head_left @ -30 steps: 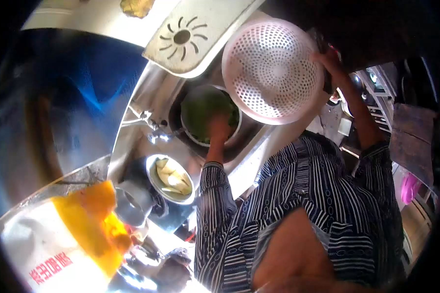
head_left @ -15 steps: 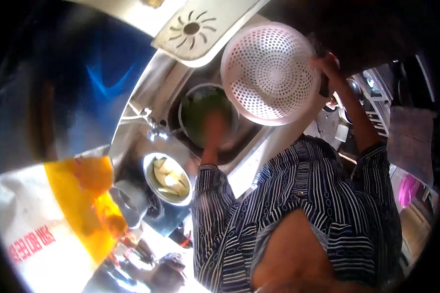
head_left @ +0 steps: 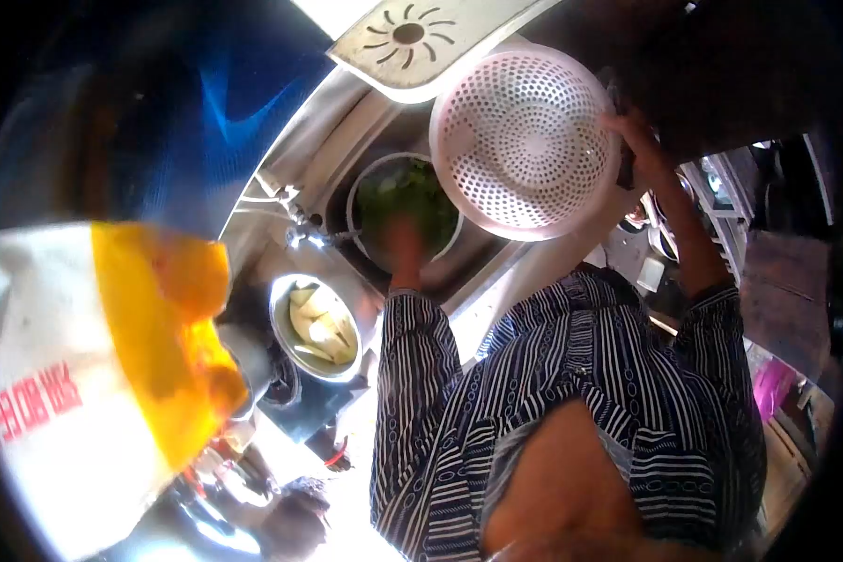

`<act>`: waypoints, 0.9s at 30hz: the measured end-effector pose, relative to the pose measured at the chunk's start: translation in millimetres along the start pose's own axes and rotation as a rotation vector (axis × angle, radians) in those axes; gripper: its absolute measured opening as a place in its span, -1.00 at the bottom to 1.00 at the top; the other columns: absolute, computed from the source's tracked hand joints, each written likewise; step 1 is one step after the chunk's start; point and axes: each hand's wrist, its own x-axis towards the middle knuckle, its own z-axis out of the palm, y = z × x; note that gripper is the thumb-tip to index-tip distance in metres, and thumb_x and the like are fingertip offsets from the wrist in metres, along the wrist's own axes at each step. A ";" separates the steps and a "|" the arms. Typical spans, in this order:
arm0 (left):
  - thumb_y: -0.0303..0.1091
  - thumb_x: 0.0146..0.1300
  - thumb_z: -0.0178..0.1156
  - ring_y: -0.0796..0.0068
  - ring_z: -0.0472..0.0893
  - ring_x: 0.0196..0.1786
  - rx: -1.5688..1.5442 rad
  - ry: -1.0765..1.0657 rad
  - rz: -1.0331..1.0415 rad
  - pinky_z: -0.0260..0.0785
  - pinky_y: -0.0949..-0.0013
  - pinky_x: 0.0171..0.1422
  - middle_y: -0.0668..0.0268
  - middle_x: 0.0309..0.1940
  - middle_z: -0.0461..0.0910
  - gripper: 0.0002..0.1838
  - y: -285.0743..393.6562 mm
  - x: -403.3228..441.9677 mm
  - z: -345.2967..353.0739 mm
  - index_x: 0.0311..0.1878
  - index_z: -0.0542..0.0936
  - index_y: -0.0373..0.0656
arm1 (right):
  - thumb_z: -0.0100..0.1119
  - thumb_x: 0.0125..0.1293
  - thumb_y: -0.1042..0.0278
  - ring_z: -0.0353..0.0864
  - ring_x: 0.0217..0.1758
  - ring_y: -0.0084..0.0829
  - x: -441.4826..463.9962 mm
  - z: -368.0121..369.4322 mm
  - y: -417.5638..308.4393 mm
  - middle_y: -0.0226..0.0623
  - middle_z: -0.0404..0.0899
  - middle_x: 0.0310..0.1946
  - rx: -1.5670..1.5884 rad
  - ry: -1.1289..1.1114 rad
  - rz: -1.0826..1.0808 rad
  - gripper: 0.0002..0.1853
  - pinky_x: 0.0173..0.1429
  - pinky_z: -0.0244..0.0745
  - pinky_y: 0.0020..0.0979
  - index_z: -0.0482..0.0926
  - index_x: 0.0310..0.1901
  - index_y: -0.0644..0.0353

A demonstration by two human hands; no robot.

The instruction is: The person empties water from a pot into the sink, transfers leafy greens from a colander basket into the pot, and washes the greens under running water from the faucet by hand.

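Note:
My left hand (head_left: 405, 245) reaches into a round white-rimmed basin (head_left: 458, 229) that stands in the sink (head_left: 482, 267). Leafy greens (head_left: 407, 192) lie in this basin, and my fingers are blurred and hidden among them. With my right hand (head_left: 635, 136) I grip the right rim of a pale pink-white colander (head_left: 534, 145). The colander is tilted so its inside shows, and it holds nothing that I can make out. Its left edge overlaps the basin in view.
A tap (head_left: 304, 232) sits at the sink's left side. Nearby stands a bowl (head_left: 273, 323) of pale cut pieces (head_left: 318, 323). A white and yellow bag (head_left: 56, 318) is at far left. Above the sink lies a cream slotted tray (head_left: 407, 58).
The view has shifted a little, so the sink area and bowl appear slightly displaced. My left hand still works in the greens, and my right hand keeps holding the colander.

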 end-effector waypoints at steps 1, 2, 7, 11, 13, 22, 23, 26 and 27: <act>0.02 0.01 0.05 -0.05 0.10 0.23 -0.176 -0.052 0.063 -0.10 -0.31 0.15 0.00 0.21 0.10 -0.17 -2.8 -3.4 -14.3 0.29 -0.04 -0.10 | 0.13 -0.08 0.33 0.48 -0.36 -0.45 -6.6 5.3 -2.6 -0.33 0.52 -0.39 0.003 -0.020 0.002 -0.61 -0.24 0.38 -0.44 0.45 -0.14 0.24; 0.02 0.00 0.05 -0.04 0.08 0.24 -0.271 -0.076 0.081 -0.11 -0.31 0.15 0.01 0.21 0.10 -0.17 -1.7 -6.7 -32.5 0.29 -0.04 -0.08 | 0.13 -0.07 0.32 0.48 -0.36 -0.45 -16.0 9.9 -6.5 -0.34 0.51 -0.40 -0.143 -0.008 -0.201 -0.60 -0.24 0.38 -0.44 0.44 -0.13 0.24; -0.14 0.00 0.05 0.05 0.41 -0.01 -0.095 -0.142 0.199 0.25 -0.08 -0.03 0.04 -0.02 0.40 -0.61 -13.5 -10.8 -50.8 -0.09 0.46 -0.09 | 0.15 -0.05 0.25 0.47 -0.36 -0.43 11.2 -2.7 29.4 -0.35 0.50 -0.41 -0.767 -0.137 -1.197 -0.59 -0.21 0.35 -0.45 0.44 -0.13 0.25; -0.33 -0.03 0.05 0.04 0.54 -0.27 -0.346 0.497 0.160 0.40 0.08 -0.24 0.05 -0.27 0.52 -0.82 -7.1 -21.2 -11.8 -0.44 0.59 -0.16 | 0.16 -0.05 0.22 0.43 -0.24 -0.39 15.0 -2.1 41.4 -0.30 0.47 -0.28 -0.123 -0.245 -0.147 -0.57 -0.14 0.33 -0.39 0.44 -0.13 0.24; -0.40 -0.07 0.06 0.00 0.53 -0.30 -0.638 0.713 -0.012 0.39 0.09 -0.26 0.04 -0.37 0.53 -0.84 -1.9 -29.0 -4.9 -0.43 0.59 -0.19 | 0.17 -0.07 0.21 0.41 -0.20 -0.39 22.2 -0.5 40.5 -0.28 0.45 -0.23 -0.103 -0.310 -0.116 -0.55 -0.13 0.32 -0.37 0.44 -0.12 0.24; -0.10 0.11 0.05 0.04 0.47 -0.07 -2.341 -0.053 -0.179 0.35 0.03 -0.01 -0.08 -0.07 0.40 -0.60 -9.7 -136.9 -63.1 -0.15 0.42 -0.26 | 0.12 -0.05 0.43 0.32 0.01 -0.31 35.7 -15.9 55.9 -0.19 0.38 -0.08 -0.369 -0.405 -0.335 -0.51 0.11 0.16 -0.36 0.33 0.01 0.19; -0.05 0.12 0.03 0.00 0.43 -0.01 -2.533 -0.012 -0.224 0.31 -0.01 0.03 -0.09 -0.05 0.38 -0.58 -15.9 -159.5 -61.6 -0.18 0.42 -0.26 | 0.12 -0.05 0.45 0.31 0.03 -0.31 36.9 -21.9 60.7 -0.18 0.37 -0.06 -0.456 -0.414 -0.422 -0.50 0.13 0.14 -0.36 0.32 0.03 0.18; 0.06 0.13 -0.01 -0.15 0.31 0.08 -2.929 0.167 -0.418 0.13 -0.28 0.09 -0.09 -0.07 0.38 -0.53 -50.0 -208.0 -36.0 -0.22 0.41 -0.25 | 0.10 -0.04 0.52 0.28 0.10 -0.28 44.0 -34.8 75.1 -0.15 0.35 -0.01 -0.693 -0.450 -0.700 -0.46 0.21 0.09 -0.36 0.28 0.07 0.17; 0.11 0.03 0.10 -0.17 0.30 0.06 -2.905 0.207 -0.657 0.18 -0.28 0.03 -0.14 0.06 0.19 -0.34 -64.8 -218.8 -44.5 0.00 0.16 -0.21 | 0.09 -0.04 0.55 0.27 0.12 -0.28 44.1 -33.9 77.4 -0.14 0.34 0.01 -0.728 -0.463 -0.760 -0.45 0.24 0.07 -0.36 0.27 0.09 0.16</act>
